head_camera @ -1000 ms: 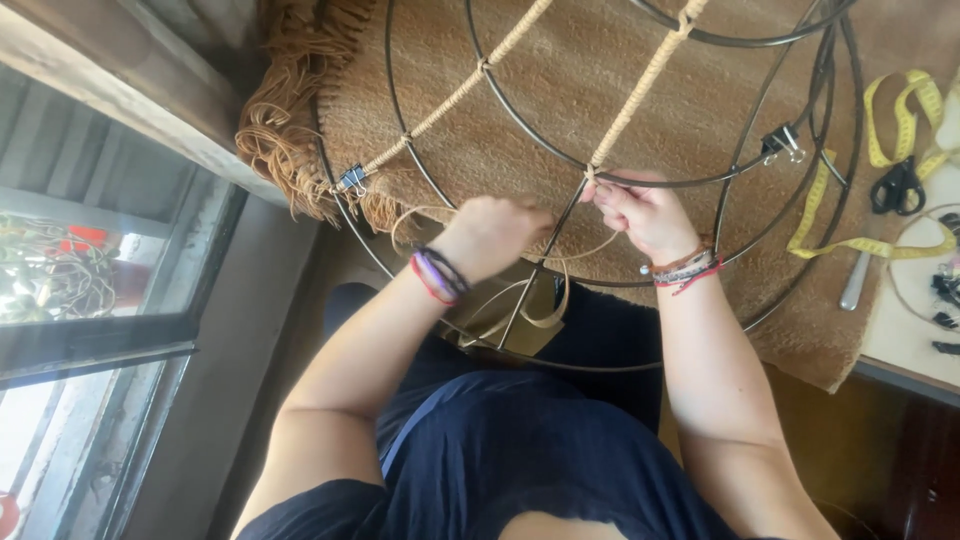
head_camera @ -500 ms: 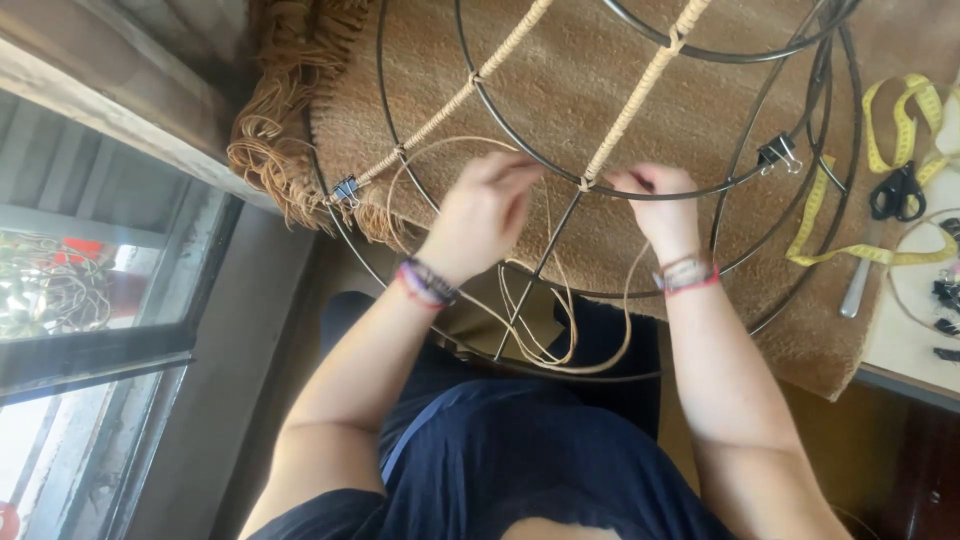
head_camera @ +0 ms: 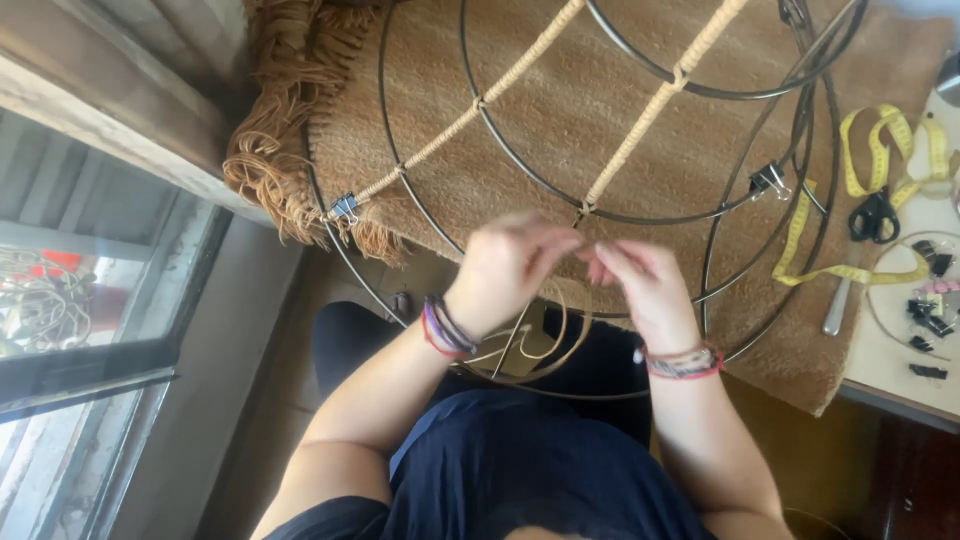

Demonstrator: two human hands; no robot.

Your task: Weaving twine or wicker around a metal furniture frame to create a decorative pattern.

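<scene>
A wire frame (head_camera: 640, 130) lies on a brown fringed rug (head_camera: 560, 100) beside a window (head_camera: 90, 300); the left hand (head_camera: 510, 265) and right hand (head_camera: 640, 280) meet at its near ring, fingers pinching pale cord (head_camera: 560, 335) that loops below; scissors (head_camera: 875, 215) and yellow tape (head_camera: 880, 140) lie on a white table (head_camera: 890, 370) to the right.

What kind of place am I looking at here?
Probably a home craft corner by a window. Both hands work pale cord at a metal wire frame over a woven fringed mat, with measuring tape and scissors nearby.
</scene>
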